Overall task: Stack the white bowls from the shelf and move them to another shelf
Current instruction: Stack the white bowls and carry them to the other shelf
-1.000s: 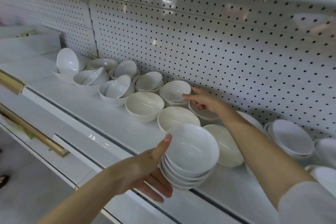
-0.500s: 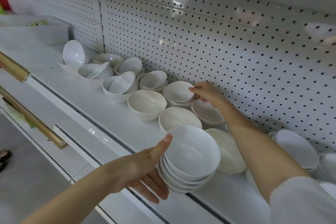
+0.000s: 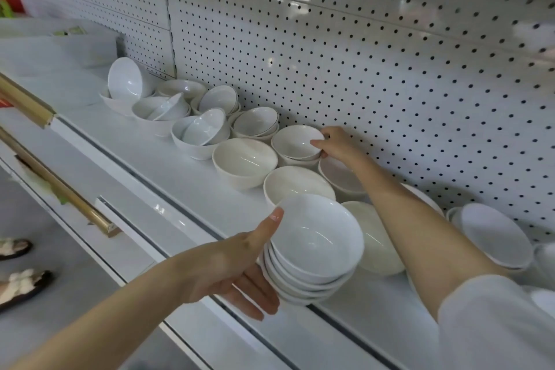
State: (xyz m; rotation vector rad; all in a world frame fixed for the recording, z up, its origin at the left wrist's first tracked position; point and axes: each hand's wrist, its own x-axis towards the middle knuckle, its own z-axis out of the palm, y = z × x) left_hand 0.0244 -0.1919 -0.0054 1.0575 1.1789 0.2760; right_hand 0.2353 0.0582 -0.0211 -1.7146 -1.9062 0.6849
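My left hand (image 3: 231, 267) holds a stack of several white bowls (image 3: 312, 252) at the shelf's front edge, thumb against the top rim and fingers under the bottom one. My right hand (image 3: 336, 144) reaches to the back of the white shelf (image 3: 126, 141) and pinches the right rim of a small white bowl (image 3: 295, 141), thumb inside it. That bowl sits on top of another bowl by the pegboard. More white bowls (image 3: 244, 161) lie loose or nested along the shelf to the left and right.
A white pegboard wall (image 3: 375, 69) backs the shelf, and an upper shelf hangs overhead. Shallow white plates (image 3: 495, 234) sit at the right. Gold price rails (image 3: 60, 186) run along lower shelves at the left. Two sandalled feet (image 3: 21, 282) show on the floor below.
My right hand has moved left along the back of the shelf and taken hold of the small bowl's rim. The stack in my left hand has stayed in place.
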